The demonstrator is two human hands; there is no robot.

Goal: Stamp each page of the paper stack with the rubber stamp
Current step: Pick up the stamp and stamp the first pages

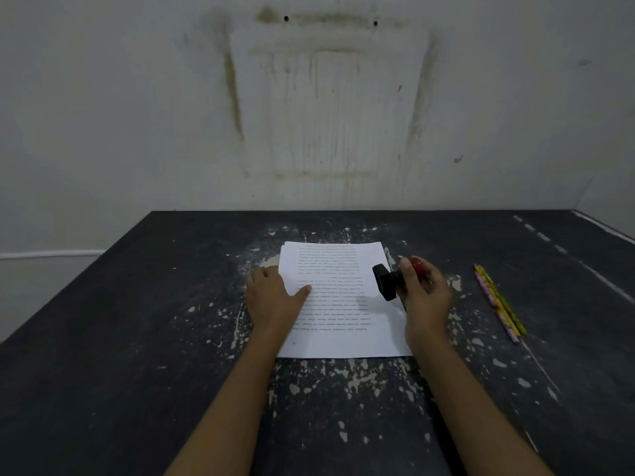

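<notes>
A stack of white printed pages [338, 324] lies flat in the middle of the dark table [137, 338], its text upside down to me. My left hand [271, 297] rests flat on the stack's left edge, thumb stretched onto the top page. My right hand [424, 295] grips the rubber stamp [395, 278] by its red knob, holding it tilted on its side above the stack's right edge, the black base pointing left. The stamp is clear of the paper.
Several coloured pencils [500, 302] lie together to the right of the stack. The table's black surface is worn with pale chipped patches. A stained white wall [326, 115] stands right behind the table's far edge.
</notes>
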